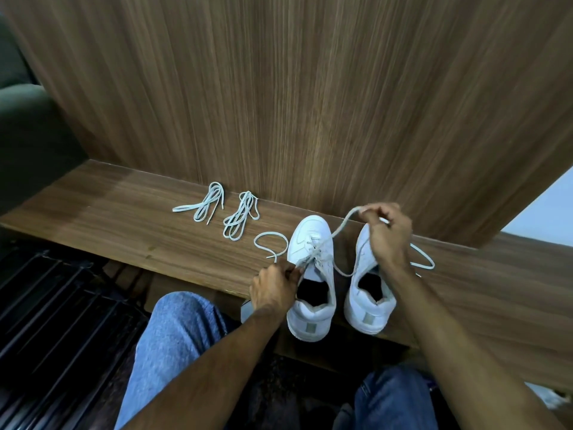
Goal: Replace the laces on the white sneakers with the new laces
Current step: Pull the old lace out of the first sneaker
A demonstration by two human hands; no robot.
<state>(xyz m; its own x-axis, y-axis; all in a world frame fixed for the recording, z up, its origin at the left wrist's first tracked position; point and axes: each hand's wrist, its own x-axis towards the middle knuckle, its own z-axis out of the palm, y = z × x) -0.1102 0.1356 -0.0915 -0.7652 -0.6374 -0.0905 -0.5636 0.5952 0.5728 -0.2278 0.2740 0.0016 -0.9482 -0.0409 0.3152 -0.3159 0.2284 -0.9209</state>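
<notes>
1. Head view: two white sneakers stand side by side on the wooden shelf, toes toward the wood-grain back panel, heels toward you and hanging a little over the shelf's front edge.
2. Your left hand sits at the left side of the left sneaker, beside its opening. Its fingers pinch the lace where it leaves the eyelets.
3. Your right hand is raised above the toe of the right sneaker, fingers curled and pinching the same lace near its far end. The hands are well apart, with the lace stretched between them across the gap between the shoes.
4. A slack part of that lace dips in a loop between the two sneakers.
5. Another lace end lies in an open curl on the shelf, just left of the left sneaker's toe.
6. A further loop of lace lies on the shelf to the right of the right sneaker, partly hidden behind your right wrist.
7. Two bundled laces rest near the back panel, left of the shoes: the left bundle and the right bundle, close together but not touching.
8. Your knees in blue jeans show below the shelf, and a dark slatted surface lies at lower left.
</notes>
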